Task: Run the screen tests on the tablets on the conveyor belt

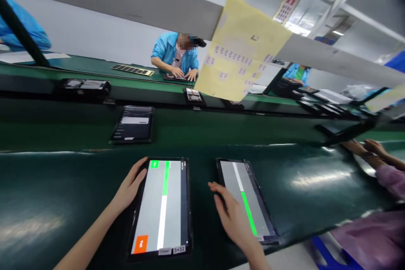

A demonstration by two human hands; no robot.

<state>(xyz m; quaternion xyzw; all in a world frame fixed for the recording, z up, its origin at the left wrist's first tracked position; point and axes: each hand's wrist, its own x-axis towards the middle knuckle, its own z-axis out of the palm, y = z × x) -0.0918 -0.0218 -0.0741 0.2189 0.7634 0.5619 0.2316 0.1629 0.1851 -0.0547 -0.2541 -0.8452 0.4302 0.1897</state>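
In the head view, a tablet (172, 206) lies on the green bench, its lit screen showing a green and white bar with green and orange blocks. My left hand (129, 187) grips its upper left edge; some of those fingers are hidden. To the right, a second tablet (232, 181) lies slightly turned, with a white and green bar on its screen. My right hand (230, 215) is open over the left side of this tablet, fingers loosely apart. Whether it touches the screen I cannot tell.
A dark-screened tablet (133, 124) lies farther back. Beyond it, opened devices (193, 96) sit along a belt, where a person in blue (175, 52) works. A yellow sheet (240, 50) hangs from the shelf. Another person's hands (363, 149) are at the right.
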